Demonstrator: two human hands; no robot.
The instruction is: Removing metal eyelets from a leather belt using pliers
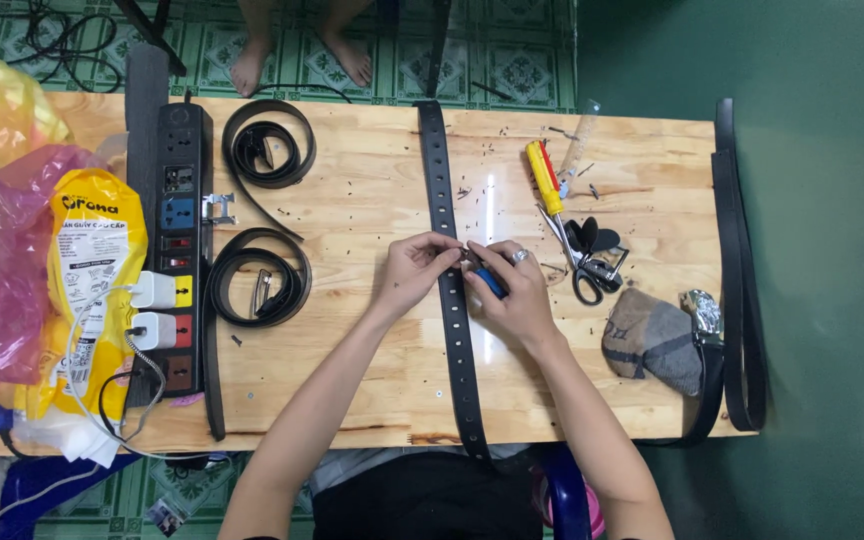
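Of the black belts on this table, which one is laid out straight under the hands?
The punched belt running down the table's middle, beneath both hands. The two by the power strip are coiled; another hangs over the right edge.

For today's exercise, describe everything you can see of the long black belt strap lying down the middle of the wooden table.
The long black belt strap looks like leather, flat and straight, with a row of punched holes along its middle. It lies lengthwise across the light wooden table, both ends passing over the table's edges. The left hand and the right hand pinch it from either side near mid-length.
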